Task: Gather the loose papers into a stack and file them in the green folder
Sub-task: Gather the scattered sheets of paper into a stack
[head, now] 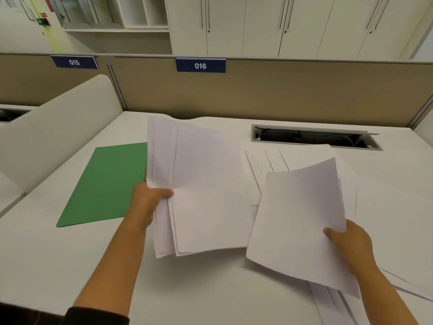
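We have a single head-worn view, looking forward and steeply down from just above the white desk [58, 266]. It faces the tan partition [281, 95] at twelve o'clock, where the "016" sign [200, 65] hangs, with cabinets [257, 24] beyond. The wide lens seems to bend the far edges. Both forearms enter close at six o'clock.

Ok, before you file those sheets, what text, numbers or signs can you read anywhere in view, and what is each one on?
"015": white digits on a blue plate on the partition, upper left.
"016": white digits on a blue plate on the partition above this desk.
Red and green signs by the door, far upper left: too small and blurred to read.
Sheets held in the left hand and right hand: no readable print.
Green folder: no label visible.
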Available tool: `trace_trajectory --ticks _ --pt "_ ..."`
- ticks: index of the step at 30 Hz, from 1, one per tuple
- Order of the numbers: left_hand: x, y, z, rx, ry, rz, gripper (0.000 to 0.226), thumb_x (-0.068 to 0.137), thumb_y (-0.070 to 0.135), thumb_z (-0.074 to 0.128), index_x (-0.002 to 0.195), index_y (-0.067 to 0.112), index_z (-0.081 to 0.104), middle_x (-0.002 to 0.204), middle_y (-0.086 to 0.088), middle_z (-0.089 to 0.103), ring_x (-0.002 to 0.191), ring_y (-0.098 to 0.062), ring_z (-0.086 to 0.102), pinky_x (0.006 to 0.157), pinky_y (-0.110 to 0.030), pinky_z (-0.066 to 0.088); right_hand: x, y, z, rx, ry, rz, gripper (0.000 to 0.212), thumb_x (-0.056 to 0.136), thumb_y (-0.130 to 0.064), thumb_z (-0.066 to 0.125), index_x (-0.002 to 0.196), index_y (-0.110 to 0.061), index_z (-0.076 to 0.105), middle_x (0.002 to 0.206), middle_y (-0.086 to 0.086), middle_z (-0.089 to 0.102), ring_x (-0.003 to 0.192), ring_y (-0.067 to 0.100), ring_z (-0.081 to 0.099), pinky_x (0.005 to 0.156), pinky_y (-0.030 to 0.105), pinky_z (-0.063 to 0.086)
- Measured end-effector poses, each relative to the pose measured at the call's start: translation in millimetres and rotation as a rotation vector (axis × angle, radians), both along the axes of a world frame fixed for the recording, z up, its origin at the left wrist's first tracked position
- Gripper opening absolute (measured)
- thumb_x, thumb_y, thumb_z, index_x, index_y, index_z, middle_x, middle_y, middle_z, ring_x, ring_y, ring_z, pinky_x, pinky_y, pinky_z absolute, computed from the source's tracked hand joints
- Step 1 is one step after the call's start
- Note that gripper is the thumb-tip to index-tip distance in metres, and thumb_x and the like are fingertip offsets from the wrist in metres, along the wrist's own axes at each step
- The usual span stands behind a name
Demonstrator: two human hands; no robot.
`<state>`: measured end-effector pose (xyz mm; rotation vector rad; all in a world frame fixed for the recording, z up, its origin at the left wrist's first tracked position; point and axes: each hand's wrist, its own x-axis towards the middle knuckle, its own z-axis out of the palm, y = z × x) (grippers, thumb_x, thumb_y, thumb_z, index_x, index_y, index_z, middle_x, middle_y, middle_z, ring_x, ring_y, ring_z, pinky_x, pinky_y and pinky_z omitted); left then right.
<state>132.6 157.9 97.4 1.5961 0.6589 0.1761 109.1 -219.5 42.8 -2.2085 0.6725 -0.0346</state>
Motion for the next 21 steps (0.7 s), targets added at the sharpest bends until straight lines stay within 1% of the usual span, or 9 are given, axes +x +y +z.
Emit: trace_trajectory --ticks 2,6,9,12,14,16,17,19,21 --pt "0 1 16 0.025 -0.085 0.052 0.05 0.069 -0.012 0.068 0.117 -0.009 0.055 0.114 -0.018 0.06 0.098 -0.026 0.056 0.089 -0.032 0.043 0 -1 1 -0.022 0.011 -0.003 0.042 0.088 -0.013 0.058 0.126 0.004 0.051 0.122 0.026 0.06 0.106 0.044 0.057 0.09 0.047 0.045" --pt "-1 -1 38 0.061 -0.218 0.123 0.051 0.066 -0.008 0.072 0.115 -0.005 0.057 0.112 -0.017 0.063 0.1 -0.031 0.06 0.096 -0.046 0.047 -1 -2 0 -0.048 0.031 0.011 0.041 0.089 -0.012 0.058 0.126 0.004 0.051 0.122 0.025 0.06 0.106 0.043 0.057 0.089 0.044 0.045" --pt "-2 -9 48 0.035 -0.263 0.107 0.05 0.067 -0.007 0.072 0.115 -0.003 0.057 0.106 -0.011 0.061 0.095 -0.027 0.059 0.093 -0.041 0.048 0 1 0 -0.039 0.051 0.033 0.042 0.089 -0.013 0.058 0.127 0.003 0.051 0.122 0.025 0.06 0.106 0.043 0.058 0.089 0.044 0.046" --pt "2 -23 45 -0.031 -0.218 0.039 0.052 0.066 -0.008 0.072 0.116 -0.003 0.056 0.106 -0.012 0.061 0.096 -0.028 0.059 0.093 -0.04 0.047 1 8 -1 0.042 0.061 0.059 0.04 0.089 -0.014 0.057 0.126 0.001 0.052 0.117 0.022 0.062 0.101 0.041 0.059 0.087 0.045 0.048" --pt "4 -35 33 -0.068 -0.133 -0.032 0.056 0.065 -0.008 0.073 0.117 -0.005 0.054 0.109 -0.014 0.062 0.102 -0.03 0.058 0.098 -0.042 0.045 2 11 -1 0.189 0.075 0.068 0.036 0.09 -0.013 0.054 0.124 0.001 0.052 0.107 0.019 0.062 0.091 0.037 0.059 0.078 0.041 0.05" --pt "4 -49 15 -0.071 -0.017 -0.112 0.056 0.066 -0.007 0.073 0.119 -0.007 0.053 0.11 -0.015 0.061 0.105 -0.031 0.057 0.098 -0.038 0.043 2 14 -1 0.359 0.121 0.079 0.034 0.093 -0.014 0.051 0.122 0.001 0.051 0.104 0.017 0.06 0.084 0.032 0.059 0.07 0.038 0.049" --pt "2 -55 5 -0.073 0.042 -0.145 0.054 0.067 -0.007 0.072 0.119 -0.008 0.053 0.109 -0.015 0.061 0.103 -0.03 0.056 0.095 -0.036 0.043 2 15 -1 0.428 0.138 0.07 0.034 0.094 -0.017 0.049 0.123 0.002 0.051 0.107 0.017 0.06 0.086 0.032 0.06 0.073 0.04 0.051" --pt "-3 -67 -14 -0.089 0.144 -0.203 0.049 0.07 -0.009 0.07 0.116 -0.009 0.054 0.107 -0.016 0.061 0.096 -0.027 0.056 0.087 -0.033 0.043 5 18 -5 0.565 0.147 -0.008 0.041 0.095 -0.024 0.047 0.126 0.003 0.05 0.115 0.018 0.059 0.101 0.038 0.057 0.094 0.048 0.047" --pt "-7 -74 -32 -0.103 0.209 -0.256 0.044 0.069 -0.012 0.069 0.111 -0.01 0.059 0.11 -0.02 0.064 0.089 -0.026 0.057 0.081 -0.032 0.044 7 21 -8 0.663 0.153 -0.094 0.05 0.096 -0.032 0.045 0.131 0.003 0.046 0.126 0.017 0.055 0.115 0.038 0.051 0.104 0.046 0.039"
